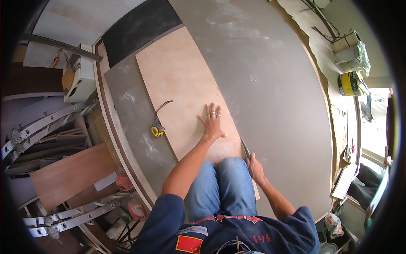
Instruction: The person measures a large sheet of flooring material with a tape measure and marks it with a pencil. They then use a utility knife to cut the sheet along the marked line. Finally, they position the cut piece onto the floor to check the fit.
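Note:
A long pale plywood strip [173,76] lies on a large grey sheet [279,106], with my kneeling legs in jeans over its near end. My left hand [211,125] rests flat on the plywood, fingers spread. My right hand [255,168] is closed around a narrow metal blade-like tool [246,148] at the strip's right edge, beside my right knee; its exact kind is unclear. A yellow and black tape measure [157,129] lies left of the strip, some of its tape out and curving onto the plywood.
A dark panel [135,27] adjoins the strip's far end. Aluminium ladders [50,122] and stacked boards [72,173] fill the left side beyond a raised edge. Paint cans [351,83], wrapped containers and torn paper line the right edge, with a bright opening beyond.

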`<state>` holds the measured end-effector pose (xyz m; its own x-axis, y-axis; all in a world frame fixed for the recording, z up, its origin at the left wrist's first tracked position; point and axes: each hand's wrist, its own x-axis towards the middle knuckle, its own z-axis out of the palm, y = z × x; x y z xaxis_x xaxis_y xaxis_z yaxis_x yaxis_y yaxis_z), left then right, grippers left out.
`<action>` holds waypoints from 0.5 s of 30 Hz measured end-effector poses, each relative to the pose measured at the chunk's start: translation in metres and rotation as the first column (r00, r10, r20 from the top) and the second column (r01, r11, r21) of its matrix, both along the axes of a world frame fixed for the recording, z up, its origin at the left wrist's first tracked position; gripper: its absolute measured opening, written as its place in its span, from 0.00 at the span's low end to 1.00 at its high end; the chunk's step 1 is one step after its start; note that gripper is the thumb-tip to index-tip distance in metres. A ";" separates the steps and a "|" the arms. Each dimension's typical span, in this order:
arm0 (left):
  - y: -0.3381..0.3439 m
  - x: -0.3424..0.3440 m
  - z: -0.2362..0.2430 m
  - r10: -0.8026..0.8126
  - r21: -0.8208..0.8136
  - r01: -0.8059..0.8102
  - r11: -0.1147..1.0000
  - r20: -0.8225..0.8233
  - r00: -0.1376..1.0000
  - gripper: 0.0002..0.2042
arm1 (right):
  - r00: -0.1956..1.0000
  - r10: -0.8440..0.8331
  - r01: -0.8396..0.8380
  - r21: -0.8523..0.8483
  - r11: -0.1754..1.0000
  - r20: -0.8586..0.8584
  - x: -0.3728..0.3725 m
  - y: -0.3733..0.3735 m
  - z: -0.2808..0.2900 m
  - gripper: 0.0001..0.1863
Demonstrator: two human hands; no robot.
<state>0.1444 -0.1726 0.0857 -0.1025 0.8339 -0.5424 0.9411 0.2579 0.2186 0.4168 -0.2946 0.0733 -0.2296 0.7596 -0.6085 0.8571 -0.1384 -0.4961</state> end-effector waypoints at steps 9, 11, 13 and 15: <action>0.006 0.002 0.010 -0.015 -0.012 0.015 1.000 0.007 1.000 0.65 | 0.999 -0.036 0.036 -0.003 0.999 -0.015 0.050 -0.061 0.015 0.16; 0.003 0.000 0.008 -0.006 0.012 0.006 1.000 0.013 1.000 0.65 | 0.997 -0.070 0.070 0.007 0.997 -0.018 0.048 -0.047 0.025 0.18; 0.001 -0.003 0.002 -0.002 0.045 0.001 0.999 0.035 0.999 0.65 | 0.997 -0.081 0.082 0.027 0.996 -0.013 0.035 -0.016 0.030 0.20; 0.006 0.000 -0.001 -0.005 0.018 0.005 1.000 0.021 1.000 0.65 | 0.996 -0.081 0.083 0.150 0.985 -0.019 0.008 0.034 0.016 0.21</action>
<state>0.1445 -0.1668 0.0852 -0.0867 0.8440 -0.5292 0.9375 0.2489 0.2434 0.4245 -0.2609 0.0898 -0.1695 0.8590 -0.4831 0.8393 -0.1311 -0.5276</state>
